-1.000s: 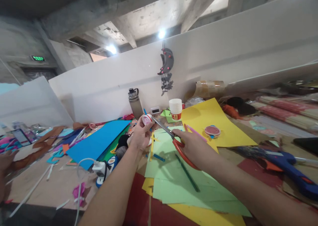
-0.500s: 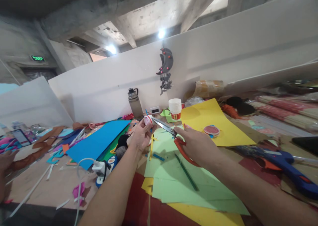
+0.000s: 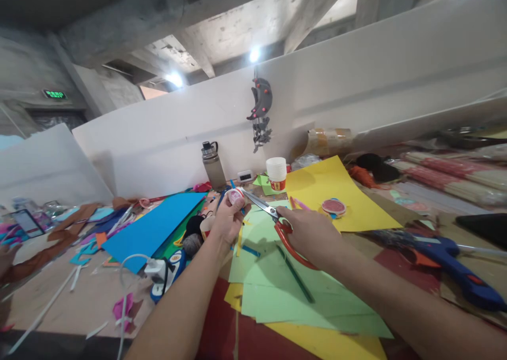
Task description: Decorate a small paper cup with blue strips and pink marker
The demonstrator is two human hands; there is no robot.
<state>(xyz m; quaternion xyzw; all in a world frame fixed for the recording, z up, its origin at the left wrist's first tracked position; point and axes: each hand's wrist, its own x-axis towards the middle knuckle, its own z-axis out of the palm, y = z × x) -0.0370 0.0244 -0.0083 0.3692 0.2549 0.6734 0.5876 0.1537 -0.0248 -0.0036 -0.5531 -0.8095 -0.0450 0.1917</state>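
My left hand (image 3: 225, 218) is closed around a small round paper-cup piece (image 3: 236, 195) with a white rim and a pinkish face. A blue strip sticks up behind it. In my right hand (image 3: 311, 238) are scissors (image 3: 282, 234) with orange-red handles, my fingers wrapped round the grips. Their blades point left and the tips reach the edge of the cup piece; whether they bite into it I cannot tell. Below the hands lie light green sheets (image 3: 273, 296) with a dark green pencil-like stick (image 3: 295, 275) on top.
A similar pink disc (image 3: 333, 207) rests on yellow paper (image 3: 368, 212). Behind stand stacked paper cups (image 3: 276, 171) and a bottle (image 3: 214, 167). Blue card (image 3: 154, 225) and a power strip (image 3: 168, 276) lie left, a blue glue gun (image 3: 447, 254) right. Another person's hand (image 3: 6, 257) shows far left.
The view has shifted slightly, moving the surroundings a little left. The cup piece has turned a little in my left hand, while the scissors stay at its edge.
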